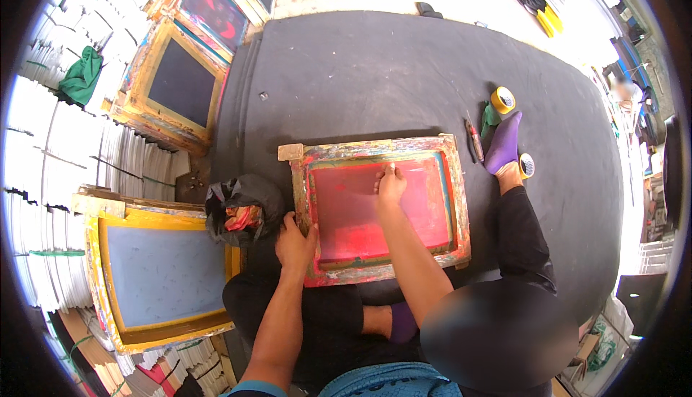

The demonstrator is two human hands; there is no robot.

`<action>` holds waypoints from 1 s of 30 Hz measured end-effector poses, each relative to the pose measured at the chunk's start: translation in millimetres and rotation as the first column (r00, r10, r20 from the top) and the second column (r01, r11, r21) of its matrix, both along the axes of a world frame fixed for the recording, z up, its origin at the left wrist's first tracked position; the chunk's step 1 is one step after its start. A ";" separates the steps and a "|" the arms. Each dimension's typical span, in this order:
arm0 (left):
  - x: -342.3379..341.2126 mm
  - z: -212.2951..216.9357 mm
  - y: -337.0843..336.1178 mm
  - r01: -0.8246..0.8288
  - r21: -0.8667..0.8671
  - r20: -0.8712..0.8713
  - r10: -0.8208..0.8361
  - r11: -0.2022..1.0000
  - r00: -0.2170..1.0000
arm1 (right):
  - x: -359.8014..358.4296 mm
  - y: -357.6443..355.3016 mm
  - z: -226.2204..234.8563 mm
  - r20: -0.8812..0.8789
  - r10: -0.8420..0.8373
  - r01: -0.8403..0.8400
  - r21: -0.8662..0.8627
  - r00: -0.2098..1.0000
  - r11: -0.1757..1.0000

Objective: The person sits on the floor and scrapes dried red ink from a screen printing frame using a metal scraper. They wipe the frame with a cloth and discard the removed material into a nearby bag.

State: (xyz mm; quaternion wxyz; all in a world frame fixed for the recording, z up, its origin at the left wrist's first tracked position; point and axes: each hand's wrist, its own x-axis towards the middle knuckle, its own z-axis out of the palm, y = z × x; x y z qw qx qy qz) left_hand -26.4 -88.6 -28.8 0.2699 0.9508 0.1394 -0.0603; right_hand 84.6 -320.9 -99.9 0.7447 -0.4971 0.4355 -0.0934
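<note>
A screen-printing frame (pixel 378 146) with a paint-stained wooden border and red-coated mesh lies in front of me on a dark mat, close to my legs. My left hand (pixel 295 244) grips its left side near the lower corner, thumb toward the inner edge. Over the upper middle of the mesh is my right hand (pixel 391 184), its fingers curled closed. What they hold, if anything, is too small to make out. Left of the frame, a black plastic bag (pixel 249 194) stands crumpled open around something red.
Beyond my purple-socked foot (pixel 502 141) is a yellow tape roll (pixel 502 100); another roll (pixel 527 166) sits beside the ankle. A slim reddish tool (pixel 474 141) and green cloth (pixel 490 117) lie near it. More framed screens (pixel 180 83) and paper stacks (pixel 43 137) line the left.
</note>
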 end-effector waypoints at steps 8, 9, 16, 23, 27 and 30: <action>-0.8 14.2 3.7 0.166 0.138 -0.082 -0.155 0.976 0.984 | -31.6 -42.0 34.8 -0.313 0.529 -0.357 -0.934 0.789 -0.020; 0.3 19.3 3.7 0.176 0.139 -0.063 -0.169 0.975 0.984 | -24.9 -49.3 32.6 -0.335 0.546 -0.321 -0.939 0.768 -0.124; -2.1 28.4 9.2 0.203 0.113 -0.005 -0.204 0.973 0.979 | 14.5 -79.6 48.7 -0.443 0.578 -0.222 -0.883 0.685 -0.415; 1.6 7.9 4.0 0.220 0.007 -0.061 -0.220 0.975 0.974 | 11.2 -47.6 2.8 -0.174 0.488 -0.483 -0.606 0.855 0.631; -2.6 3.9 0.0 0.212 0.006 -0.096 -0.211 0.977 0.973 | 8.3 0.0 6.0 0.035 0.284 -0.285 0.203 0.958 0.937; -5.3 0.2 2.1 0.215 -0.016 -0.100 -0.216 0.976 0.971 | 12.9 13.5 15.4 0.070 0.119 -0.136 0.358 0.991 0.924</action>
